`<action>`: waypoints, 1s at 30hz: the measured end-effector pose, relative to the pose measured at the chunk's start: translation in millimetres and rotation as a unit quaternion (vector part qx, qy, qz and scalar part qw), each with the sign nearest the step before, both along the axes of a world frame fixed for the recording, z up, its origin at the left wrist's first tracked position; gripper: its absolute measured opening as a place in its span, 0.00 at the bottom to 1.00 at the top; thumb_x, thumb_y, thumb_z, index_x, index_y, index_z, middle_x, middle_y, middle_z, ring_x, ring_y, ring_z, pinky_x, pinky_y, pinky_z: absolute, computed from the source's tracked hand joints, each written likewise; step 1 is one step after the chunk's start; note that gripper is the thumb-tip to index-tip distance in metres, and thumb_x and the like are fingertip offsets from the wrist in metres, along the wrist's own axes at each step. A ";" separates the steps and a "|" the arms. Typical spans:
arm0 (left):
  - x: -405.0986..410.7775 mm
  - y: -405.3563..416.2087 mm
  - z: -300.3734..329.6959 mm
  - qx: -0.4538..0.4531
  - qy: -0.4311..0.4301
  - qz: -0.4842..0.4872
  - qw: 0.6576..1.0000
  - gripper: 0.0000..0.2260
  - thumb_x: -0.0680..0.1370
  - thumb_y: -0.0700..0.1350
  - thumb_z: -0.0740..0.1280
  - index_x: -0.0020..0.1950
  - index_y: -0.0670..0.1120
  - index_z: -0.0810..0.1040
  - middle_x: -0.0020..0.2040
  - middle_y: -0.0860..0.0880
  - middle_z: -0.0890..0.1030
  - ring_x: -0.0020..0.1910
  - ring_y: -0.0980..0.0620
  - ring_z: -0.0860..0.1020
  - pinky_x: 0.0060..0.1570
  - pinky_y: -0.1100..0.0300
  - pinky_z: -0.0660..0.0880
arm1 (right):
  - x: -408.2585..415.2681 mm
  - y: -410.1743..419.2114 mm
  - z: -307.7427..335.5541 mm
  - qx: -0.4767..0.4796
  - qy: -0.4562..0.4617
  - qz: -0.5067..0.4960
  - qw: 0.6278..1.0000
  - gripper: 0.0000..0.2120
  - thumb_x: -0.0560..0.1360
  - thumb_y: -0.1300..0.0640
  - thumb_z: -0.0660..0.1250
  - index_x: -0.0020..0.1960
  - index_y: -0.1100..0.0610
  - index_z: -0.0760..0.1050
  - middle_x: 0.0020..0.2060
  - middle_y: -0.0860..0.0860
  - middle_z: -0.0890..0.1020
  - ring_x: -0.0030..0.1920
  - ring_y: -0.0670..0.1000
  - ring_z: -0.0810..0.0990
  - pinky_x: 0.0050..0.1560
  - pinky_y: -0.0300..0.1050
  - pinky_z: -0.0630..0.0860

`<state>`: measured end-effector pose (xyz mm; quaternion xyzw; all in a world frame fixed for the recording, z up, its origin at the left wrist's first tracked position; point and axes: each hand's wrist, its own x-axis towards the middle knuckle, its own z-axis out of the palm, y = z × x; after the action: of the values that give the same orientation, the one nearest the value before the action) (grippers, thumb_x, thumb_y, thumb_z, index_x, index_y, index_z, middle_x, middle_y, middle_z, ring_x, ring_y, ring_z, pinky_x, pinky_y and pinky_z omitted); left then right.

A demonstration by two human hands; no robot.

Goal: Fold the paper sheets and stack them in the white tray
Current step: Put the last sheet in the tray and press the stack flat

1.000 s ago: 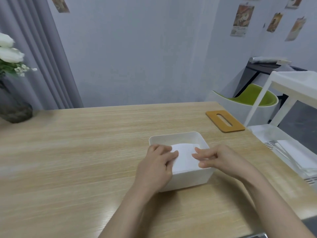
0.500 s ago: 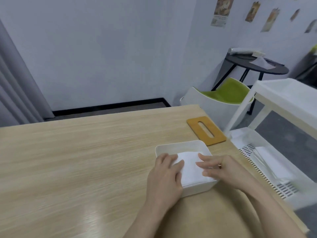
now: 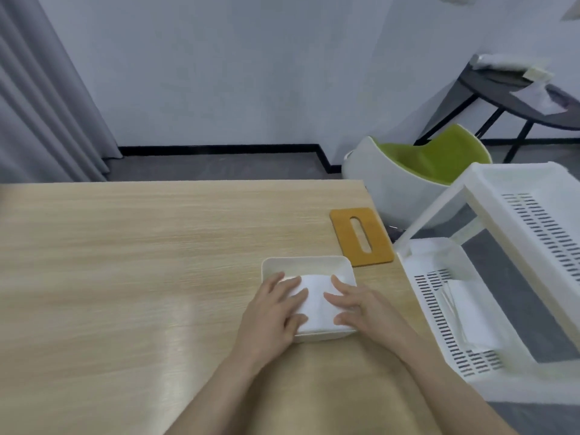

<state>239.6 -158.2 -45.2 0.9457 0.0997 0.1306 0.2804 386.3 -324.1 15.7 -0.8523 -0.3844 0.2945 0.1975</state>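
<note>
- A folded paper sheet (image 3: 314, 301) already lies in the white tray (image 3: 306, 265), lower centre of the frame; more white sheets seem to wait in the rack (image 3: 439, 309) at lower right, so folding likely remains.
- The left hand (image 3: 273, 312) and right hand (image 3: 361, 309) press the sheet flat, fingers straight and slightly spread, pinching nothing.

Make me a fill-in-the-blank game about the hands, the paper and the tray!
1. Both hands press the folded paper into the white ____.
2. The left hand rests on the paper's ____ side.
3. The brown board has a long ____ in its middle.
4. The tray sits on a ____ table.

Missing words: tray; left; slot; wooden
</note>
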 end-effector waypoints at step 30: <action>121.9 -153.8 13.1 -0.044 -0.048 -0.096 0.993 0.21 0.72 0.39 0.63 0.65 0.43 0.77 0.65 0.42 0.77 0.64 0.44 0.73 0.62 0.49 0.73 | 46.0 -116.7 -46.0 0.194 -0.050 -0.476 0.857 0.12 0.77 0.61 0.64 0.58 0.50 0.75 0.57 0.46 0.75 0.60 0.49 0.75 0.63 0.50 0.72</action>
<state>361.6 -312.0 -32.1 0.9304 0.0000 0.1439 0.3371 432.2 -440.7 -30.3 -0.8893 0.0091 0.0410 0.4555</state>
